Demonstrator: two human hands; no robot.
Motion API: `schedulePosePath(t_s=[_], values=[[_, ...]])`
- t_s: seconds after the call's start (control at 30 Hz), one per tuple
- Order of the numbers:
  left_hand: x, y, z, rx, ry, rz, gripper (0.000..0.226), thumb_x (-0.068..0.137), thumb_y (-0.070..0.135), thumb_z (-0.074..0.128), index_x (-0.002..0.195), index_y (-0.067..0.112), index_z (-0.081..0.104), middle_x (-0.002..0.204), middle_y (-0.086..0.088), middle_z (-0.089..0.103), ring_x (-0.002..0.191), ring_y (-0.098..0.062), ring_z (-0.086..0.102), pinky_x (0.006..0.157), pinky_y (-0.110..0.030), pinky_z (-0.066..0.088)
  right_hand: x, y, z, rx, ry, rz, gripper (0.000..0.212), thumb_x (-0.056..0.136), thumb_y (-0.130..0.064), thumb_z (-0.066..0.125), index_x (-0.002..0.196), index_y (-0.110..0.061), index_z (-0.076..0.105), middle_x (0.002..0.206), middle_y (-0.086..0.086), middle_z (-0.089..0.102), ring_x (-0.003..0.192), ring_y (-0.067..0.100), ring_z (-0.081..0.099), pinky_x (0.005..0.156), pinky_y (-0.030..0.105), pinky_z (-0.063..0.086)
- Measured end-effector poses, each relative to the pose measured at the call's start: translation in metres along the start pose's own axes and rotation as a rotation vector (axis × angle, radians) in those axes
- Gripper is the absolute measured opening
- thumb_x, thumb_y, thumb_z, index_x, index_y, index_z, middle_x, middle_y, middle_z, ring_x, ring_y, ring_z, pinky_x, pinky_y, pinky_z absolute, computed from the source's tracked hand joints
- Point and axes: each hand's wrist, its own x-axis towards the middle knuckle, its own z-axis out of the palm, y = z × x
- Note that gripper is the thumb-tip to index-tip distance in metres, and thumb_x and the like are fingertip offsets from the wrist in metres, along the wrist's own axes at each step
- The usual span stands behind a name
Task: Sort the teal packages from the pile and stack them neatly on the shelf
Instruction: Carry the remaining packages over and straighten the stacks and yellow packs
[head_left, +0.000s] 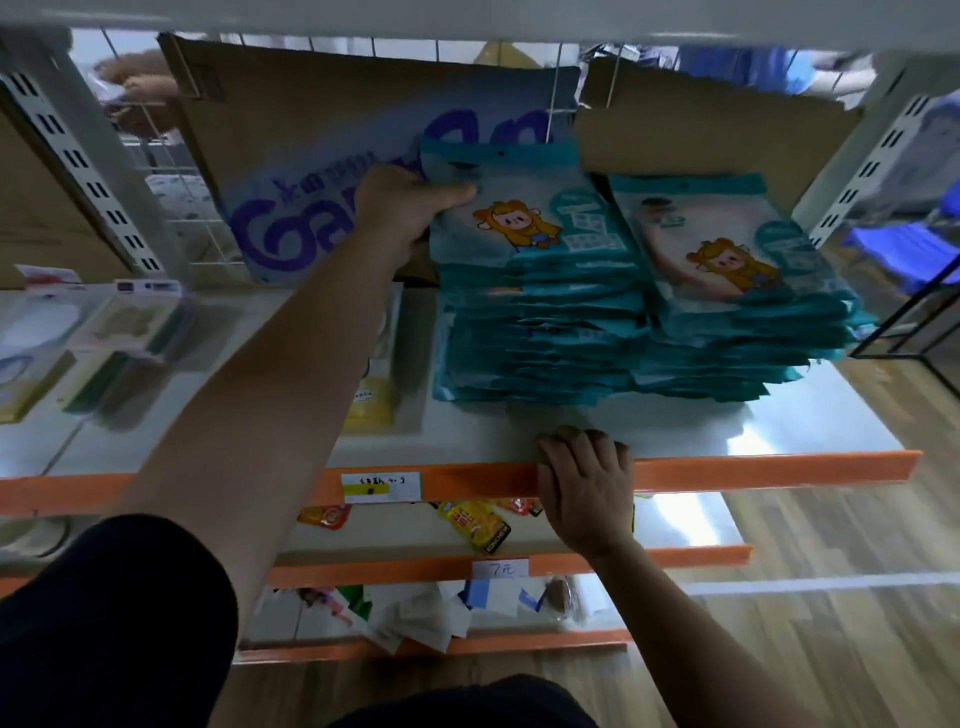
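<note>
Two tall stacks of teal packages with a cartoon figure stand side by side on the white shelf (753, 431). The left stack (540, 338) is topped by a teal package (524, 213). My left hand (410, 208) grips that package's left edge, thumb on top. The right stack (737, 312) leans slightly toward the right. My right hand (587, 493) rests curled over the shelf's orange front lip (779, 467), below the left stack, holding no package.
Cardboard panels (701, 135) and a blue-lettered sheet (291, 218) line the shelf's back. Boxed goods (104, 343) lie at the left, a yellow packet (371, 400) beside the left stack. Lower shelves hold snack packets (478, 525). Wooden floor at right.
</note>
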Motion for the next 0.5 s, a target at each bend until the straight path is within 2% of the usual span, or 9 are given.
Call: schedulePosePath(t_s=[0.13, 0.2, 0.27, 0.4, 0.5], values=[[0.008, -0.006, -0.001, 0.350, 0.066, 0.193, 0.035, 0.065, 0.048, 0.084, 0.078, 0.017, 0.074, 0.066, 0.008, 0.067, 0.054, 0.004, 0.062, 0.058, -0.018, 0.053, 0.000, 0.000, -0.001, 0.007, 0.013, -0.001, 0.034, 0.094, -0.036, 0.043, 0.101, -0.013, 0.067, 0.100, 0.009, 0.065, 0.085, 0.026, 0.046, 0.071, 0.036, 0.031], [0.011, -0.010, 0.002, 0.455, 0.087, 0.222, 0.041, 0.068, 0.057, 0.078, 0.081, 0.019, 0.075, 0.064, 0.012, 0.064, 0.059, 0.002, 0.062, 0.061, -0.020, 0.052, 0.000, -0.001, -0.002, 0.009, 0.011, 0.005, 0.034, 0.094, -0.035, 0.044, 0.100, -0.012, 0.069, 0.099, 0.009, 0.065, 0.084, 0.026, 0.046, 0.070, 0.036, 0.032], [0.013, -0.012, 0.003, 0.505, 0.091, 0.221, 0.046, 0.073, 0.063, 0.070, 0.085, 0.019, 0.074, 0.071, 0.009, 0.067, 0.068, -0.004, 0.064, 0.065, -0.024, 0.051, 0.001, -0.003, -0.005, 0.012, 0.003, 0.018, 0.035, 0.093, -0.035, 0.045, 0.098, -0.012, 0.070, 0.097, 0.008, 0.066, 0.082, 0.027, 0.049, 0.070, 0.036, 0.033], [0.006, -0.023, -0.007, 0.526, 0.123, 0.216, 0.045, 0.094, 0.056, 0.048, 0.082, 0.016, 0.061, 0.079, 0.001, 0.063, 0.080, -0.017, 0.061, 0.060, -0.029, 0.043, 0.006, -0.010, -0.013, 0.065, -0.008, 0.092, 0.032, 0.090, -0.034, 0.048, 0.093, -0.013, 0.072, 0.093, 0.007, 0.065, 0.081, 0.028, 0.051, 0.072, 0.035, 0.030], [-0.014, -0.041, -0.029, 0.562, 0.104, 0.327, 0.044, 0.102, 0.041, 0.039, 0.090, 0.005, 0.063, 0.087, -0.011, 0.066, 0.081, -0.024, 0.062, 0.067, -0.033, 0.046, 0.013, -0.017, -0.020, 0.121, -0.044, 0.185, 0.031, 0.088, -0.035, 0.048, 0.087, -0.015, 0.072, 0.092, 0.004, 0.066, 0.082, 0.028, 0.054, 0.074, 0.035, 0.030]])
